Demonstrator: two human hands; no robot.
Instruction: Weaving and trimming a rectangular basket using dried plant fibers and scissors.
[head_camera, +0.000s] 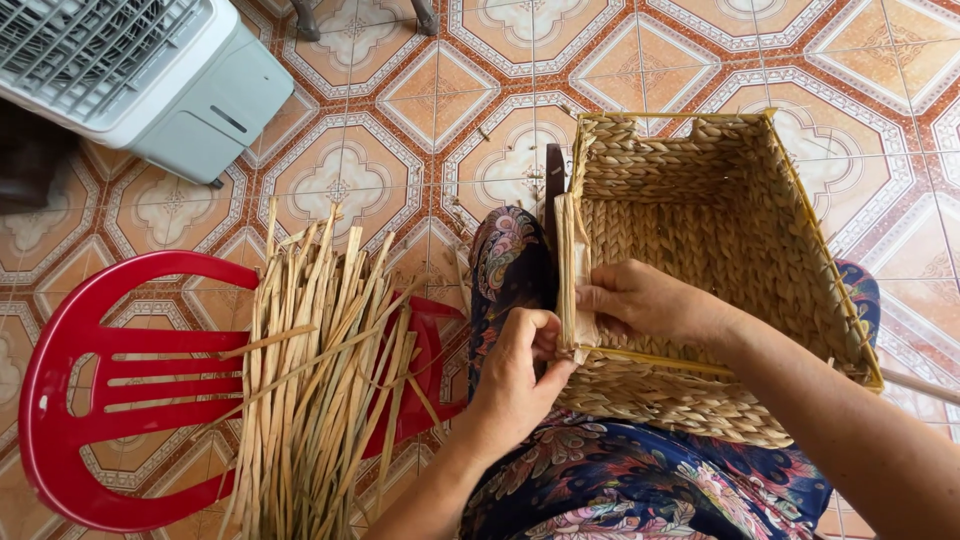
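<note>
Lap: flowered cloth, nearest the camera, basket rests on it.
Floor: patterned tiles.
Basket: woven straw box, tilted on the lap, opening up toward the camera.
Chair: red plastic, left of the lap, carries the straw.
Fan: white-grey unit, top left.
Straw: loose bundle across the chair.
Right hand: closed, pinching pale strips at the basket's corner.
Left hand: closed, gripping the same strips lower down.
</note>
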